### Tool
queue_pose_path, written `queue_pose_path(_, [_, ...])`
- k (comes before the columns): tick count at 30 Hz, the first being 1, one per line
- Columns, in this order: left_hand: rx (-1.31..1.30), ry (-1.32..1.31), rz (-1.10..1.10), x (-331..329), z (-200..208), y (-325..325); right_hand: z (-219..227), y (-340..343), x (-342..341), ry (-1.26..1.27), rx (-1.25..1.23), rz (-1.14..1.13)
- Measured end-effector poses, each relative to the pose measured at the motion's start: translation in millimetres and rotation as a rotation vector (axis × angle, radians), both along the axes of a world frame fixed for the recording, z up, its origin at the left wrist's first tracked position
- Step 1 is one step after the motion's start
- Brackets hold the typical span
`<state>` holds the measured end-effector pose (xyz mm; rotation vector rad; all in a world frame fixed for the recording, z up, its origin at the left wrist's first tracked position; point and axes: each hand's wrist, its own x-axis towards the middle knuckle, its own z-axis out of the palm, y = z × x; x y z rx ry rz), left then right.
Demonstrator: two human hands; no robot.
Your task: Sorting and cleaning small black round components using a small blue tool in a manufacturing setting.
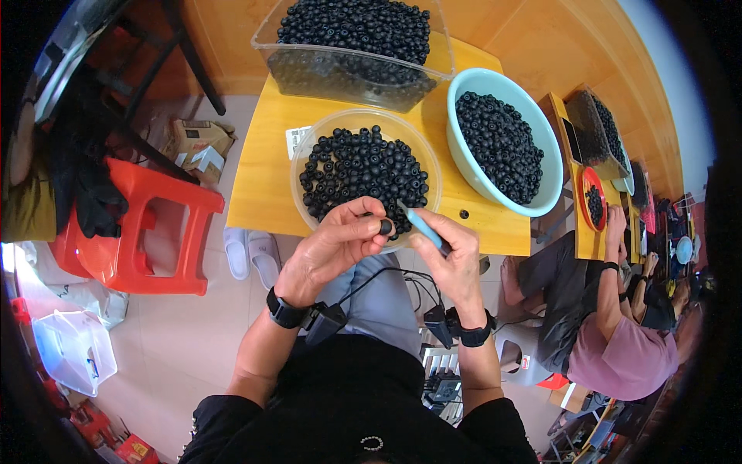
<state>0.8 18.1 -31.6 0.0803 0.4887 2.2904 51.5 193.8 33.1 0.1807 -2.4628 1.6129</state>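
My left hand [336, 236] is closed, pinching a small black bead-like piece [386, 226] between thumb and fingers. In my right hand [454, 257] is a light-blue knife [423, 226], its narrow tip pointing up and left, close to the held piece. Both hands are over the near edge of a round translucent bowl [435, 158]. Many black bead-like pieces [359, 166] lie in that bowl, several showing a hole. One loose black piece [464, 214] sits on the yellow table [263, 185], right of my right hand.
Behind the bowl stands a clear rectangular bin [348, 76] of black pieces. A turquoise tub [550, 166] of them is at the right. A red plastic stool [154, 224] stands left, with slippers [251, 255] nearby. Farther right a person [618, 352] works at a red bowl [593, 199].
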Motion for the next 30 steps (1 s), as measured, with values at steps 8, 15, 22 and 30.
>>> queue_pose_path(8, [-0.138,0.133,-0.074,7.6,18.3,-0.1,3.1,-12.0,2.1,-0.353,-0.614,0.182])
queue_pose_path(15, [-0.166,0.11,-0.081,9.0,14.9,9.0,3.1,-6.0,11.1,-0.235,-0.373,0.125])
queue_pose_path(22, [-0.607,0.298,0.065,5.6,41.3,12.5,0.8,36.1,6.4,-0.164,-0.094,-0.184])
queue_pose_path(30, [-1.001,0.543,0.373,-12.5,19.1,-9.1,-16.2,152.6,-33.5,0.12,0.302,-0.67])
